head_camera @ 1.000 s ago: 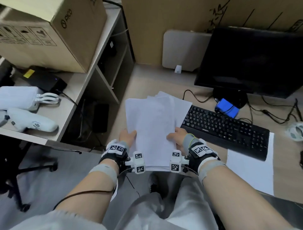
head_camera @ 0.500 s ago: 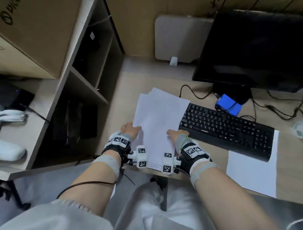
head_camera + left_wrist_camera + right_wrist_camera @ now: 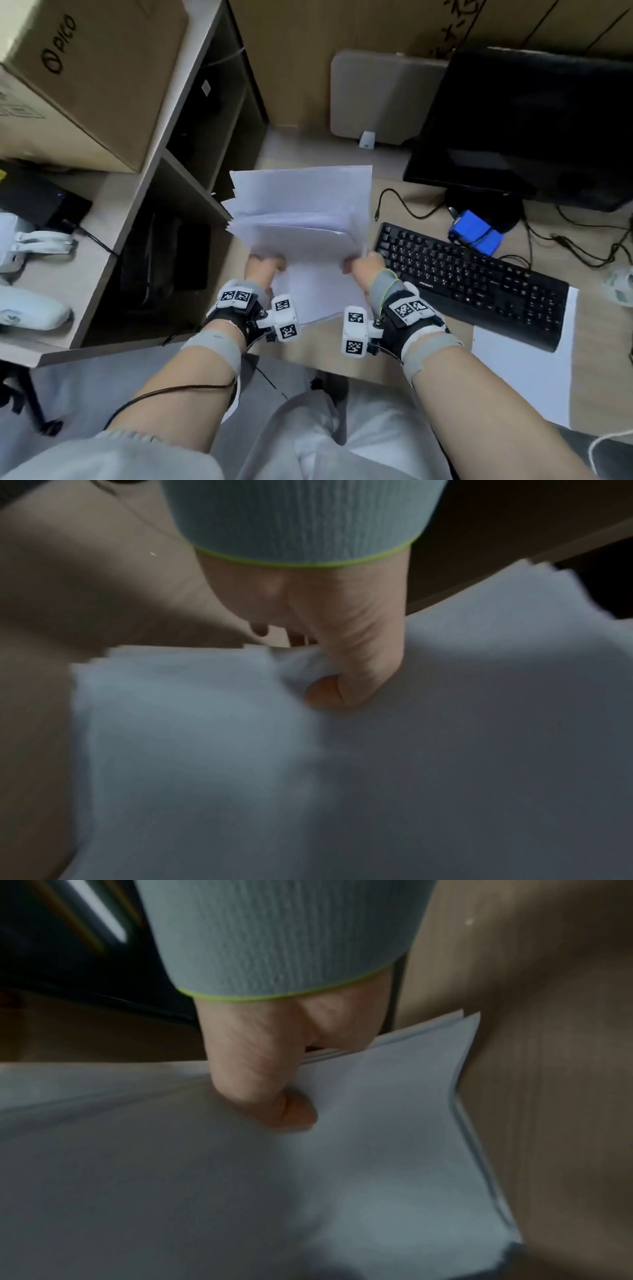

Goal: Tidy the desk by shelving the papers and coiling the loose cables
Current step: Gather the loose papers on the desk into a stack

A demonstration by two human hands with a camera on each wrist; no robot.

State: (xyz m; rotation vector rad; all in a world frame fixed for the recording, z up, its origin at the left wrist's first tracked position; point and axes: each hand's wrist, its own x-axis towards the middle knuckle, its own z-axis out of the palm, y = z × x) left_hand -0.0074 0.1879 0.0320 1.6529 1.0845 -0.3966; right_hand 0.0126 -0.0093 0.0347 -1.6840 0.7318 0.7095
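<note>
A loose stack of white papers (image 3: 301, 219) is lifted above the desk (image 3: 342, 164), its far edge tipped up and uneven. My left hand (image 3: 265, 269) grips the stack's left side, thumb pressed on top of the papers (image 3: 377, 764). My right hand (image 3: 363, 267) grips the right side, thumb on the papers (image 3: 240, 1177), fingers underneath and hidden. Black loose cables (image 3: 404, 209) trail over the desk behind the keyboard. Open shelf compartments (image 3: 191, 219) stand just left of the papers. Another white sheet (image 3: 524, 373) lies partly under the keyboard.
A black keyboard (image 3: 469, 281) lies right of my hands, with a black monitor (image 3: 534, 126) and a blue pack (image 3: 476, 236) behind it. More cables (image 3: 582, 246) tangle at far right. A cardboard box (image 3: 82, 75) and white devices (image 3: 30, 308) sit on the shelf unit's top.
The stack has come up off the desk and its far end has tilted upward. Both hands have closed tighter on its sides.
</note>
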